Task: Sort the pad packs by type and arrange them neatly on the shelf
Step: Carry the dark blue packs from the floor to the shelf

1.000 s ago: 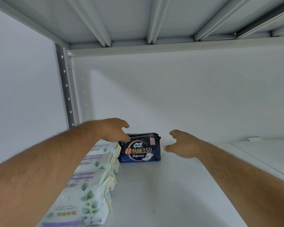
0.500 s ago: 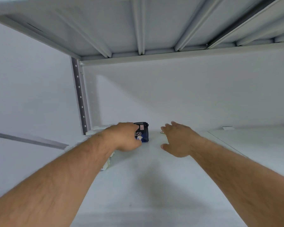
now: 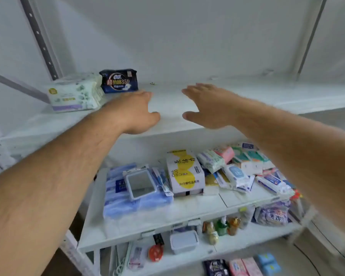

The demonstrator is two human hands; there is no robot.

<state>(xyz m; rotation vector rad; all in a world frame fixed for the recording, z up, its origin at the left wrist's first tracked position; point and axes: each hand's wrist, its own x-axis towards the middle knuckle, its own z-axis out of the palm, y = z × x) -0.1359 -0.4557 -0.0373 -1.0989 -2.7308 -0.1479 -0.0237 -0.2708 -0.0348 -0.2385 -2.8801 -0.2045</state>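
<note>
1. The dark blue pad pack (image 3: 119, 81) stands upright at the far left of the top shelf (image 3: 247, 96), touching the right side of the pale green pad packs (image 3: 75, 94), which lie in a row along the shelf's left edge.
2. The left hand (image 3: 136, 112) hovers near the dark pack, fingers relaxed, holding nothing.
3. The right hand (image 3: 207, 108) is spread flat over the shelf's near edge, also holding nothing.
4. On the middle shelf (image 3: 197, 204) lie mixed packs: a blue bundle (image 3: 118, 202) under a small mirror (image 3: 140, 184), a white-and-yellow pack (image 3: 184, 173), and a jumble further right.
</note>
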